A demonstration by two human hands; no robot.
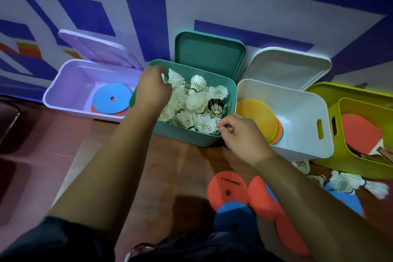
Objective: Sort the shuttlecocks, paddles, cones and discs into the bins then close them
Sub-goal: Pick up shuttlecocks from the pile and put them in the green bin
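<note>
The green bin (187,134) stands open in the middle, heaped with white shuttlecocks (194,102) and one dark one (217,105). My left hand (152,89) reaches over its left rim, thumb and fingers curled around a white shuttlecock (175,77). Over the bin's near right corner hovers my right hand (240,132), fingertips drawn together; whether they pinch anything is hidden. Blue and red discs (111,98) lie in the lilac bin (68,91). The white bin (304,117) holds yellow and orange cones (257,117). A red paddle (359,132) sits in the yellow-green bin (340,161).
All four lids (209,53) lean open against the blue and white wall. On the floor by my knees lie red discs (227,189) and a blue disc (234,217). Loose shuttlecocks (350,183) lie in front of the yellow-green bin.
</note>
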